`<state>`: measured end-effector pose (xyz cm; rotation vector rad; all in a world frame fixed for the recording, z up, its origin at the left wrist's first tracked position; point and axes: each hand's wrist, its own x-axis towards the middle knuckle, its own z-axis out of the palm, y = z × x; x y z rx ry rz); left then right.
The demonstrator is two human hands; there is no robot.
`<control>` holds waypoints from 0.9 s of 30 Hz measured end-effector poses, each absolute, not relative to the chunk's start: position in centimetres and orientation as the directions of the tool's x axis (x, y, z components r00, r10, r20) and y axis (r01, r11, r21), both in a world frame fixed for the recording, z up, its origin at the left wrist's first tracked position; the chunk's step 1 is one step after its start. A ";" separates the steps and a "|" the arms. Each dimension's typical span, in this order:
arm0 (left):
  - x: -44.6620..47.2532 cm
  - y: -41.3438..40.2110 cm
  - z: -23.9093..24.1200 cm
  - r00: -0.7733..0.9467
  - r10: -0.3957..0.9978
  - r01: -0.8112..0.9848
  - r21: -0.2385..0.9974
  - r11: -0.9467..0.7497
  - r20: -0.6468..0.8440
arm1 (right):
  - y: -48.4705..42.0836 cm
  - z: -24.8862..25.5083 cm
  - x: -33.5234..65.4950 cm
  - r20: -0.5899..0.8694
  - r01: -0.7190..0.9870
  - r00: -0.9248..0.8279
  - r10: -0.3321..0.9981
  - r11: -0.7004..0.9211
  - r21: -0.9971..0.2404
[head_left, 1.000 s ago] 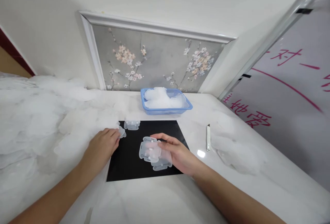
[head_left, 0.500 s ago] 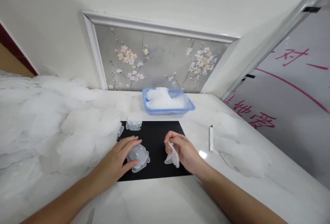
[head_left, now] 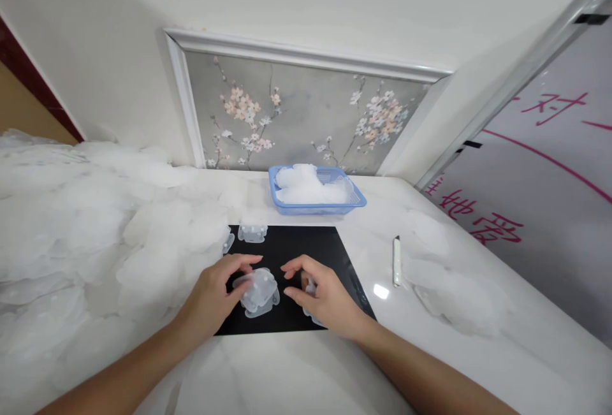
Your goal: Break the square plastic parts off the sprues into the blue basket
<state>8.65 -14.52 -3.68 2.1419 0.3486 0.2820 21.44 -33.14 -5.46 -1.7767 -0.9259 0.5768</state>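
Plastic piece (head_left: 262,294) | pinched by left fingers (head_left: 240,288) | right fingers (head_left: 292,269) beside, grip unclear

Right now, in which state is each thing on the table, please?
Left hand, fingers closed on a clear plastic piece over the black mat.
Right hand, lying over a second piece, grip hidden.
Third piece, flat at the mat's far edge, untouched.
Blue basket, upright, partly filled with white pieces.
White stick, lying flat on the table, untouched.
Heap, loose, reaching the mat's left edge.
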 end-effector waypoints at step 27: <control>8.1 -16.4 -2.6 0.951 0.207 0.218 0.973 0.079 -0.230 | -32.6 -4.2 20.0 -0.082 -0.273 0.575 0.814 0.096 -0.957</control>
